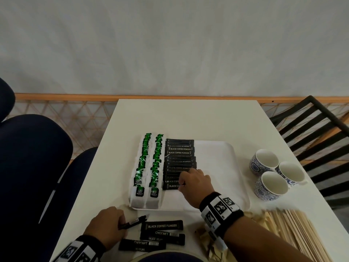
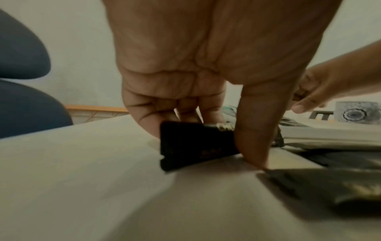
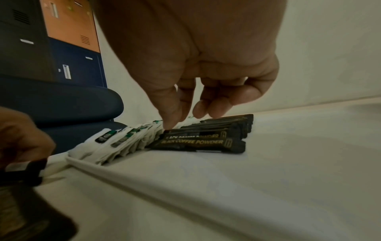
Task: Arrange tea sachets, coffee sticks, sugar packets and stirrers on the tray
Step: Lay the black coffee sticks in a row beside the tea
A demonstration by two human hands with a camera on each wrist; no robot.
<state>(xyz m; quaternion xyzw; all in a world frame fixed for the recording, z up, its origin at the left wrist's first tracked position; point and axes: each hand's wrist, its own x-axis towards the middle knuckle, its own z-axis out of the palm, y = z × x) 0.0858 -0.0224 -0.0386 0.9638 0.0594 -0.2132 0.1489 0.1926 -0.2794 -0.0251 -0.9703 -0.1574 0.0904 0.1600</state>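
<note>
A white tray point(image 1: 217, 167) holds two columns of green tea sachets point(image 1: 149, 167) and one column of black coffee sticks point(image 1: 179, 154). My right hand point(image 1: 181, 183) hovers over the near end of the coffee column point(image 3: 206, 141). Its thumb tip touches a stick, and its other fingers point(image 3: 202, 109) hang loosely curled with nothing in them. My left hand point(image 1: 120, 221) is at the table's front left, pinching one black coffee stick point(image 2: 195, 143) between thumb and fingers. Three more loose coffee sticks point(image 1: 162, 225) lie beside it.
A pile of wooden stirrers point(image 1: 294, 229) lies at the front right, and brown sugar packets point(image 1: 205, 241) sit under my right forearm. Three blue-patterned cups point(image 1: 272, 173) stand right of the tray. A black chair point(image 1: 321, 125) is on the right and a dark blue chair point(image 1: 28, 157) on the left.
</note>
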